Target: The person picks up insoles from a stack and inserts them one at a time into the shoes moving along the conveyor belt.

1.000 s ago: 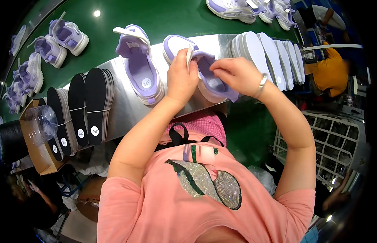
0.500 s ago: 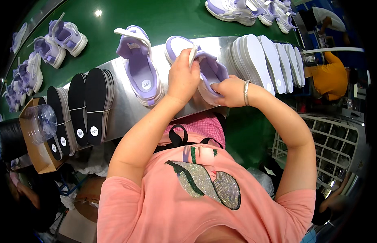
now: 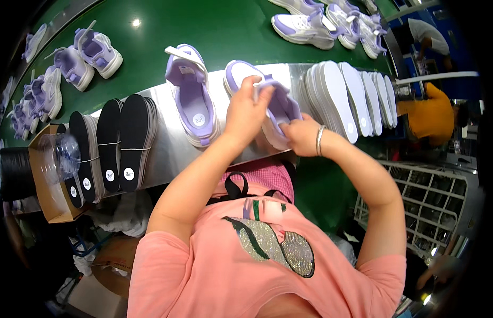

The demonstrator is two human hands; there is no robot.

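Note:
A white and lilac sneaker (image 3: 282, 108) rests on the metal ledge, toe pointing away. My left hand (image 3: 246, 108) is closed on its tongue and upper near the opening, thumb and forefinger uppermost. Around the heel wraps my right hand (image 3: 305, 135), its thumb at the inside edge of the collar. My fingers partly cover the shoe's opening. Just left of it stands a matching sneaker (image 3: 192, 100), its tongue pulled up and an insole with a round white sticker lying inside; neither hand touches that one.
Black insoles (image 3: 134, 143) in tied bundles stand at the left beside a cardboard box (image 3: 48, 183) holding clear plastic. White insoles (image 3: 336, 100) are stacked to the right. More sneakers (image 3: 305, 29) sit on the green surface (image 3: 167, 21) beyond. A white rack (image 3: 424, 196) and people are at right.
The whole view has shifted slightly. The white tongue tab that stood up between my left fingers no longer shows there. My right hand keeps its place at the heel.

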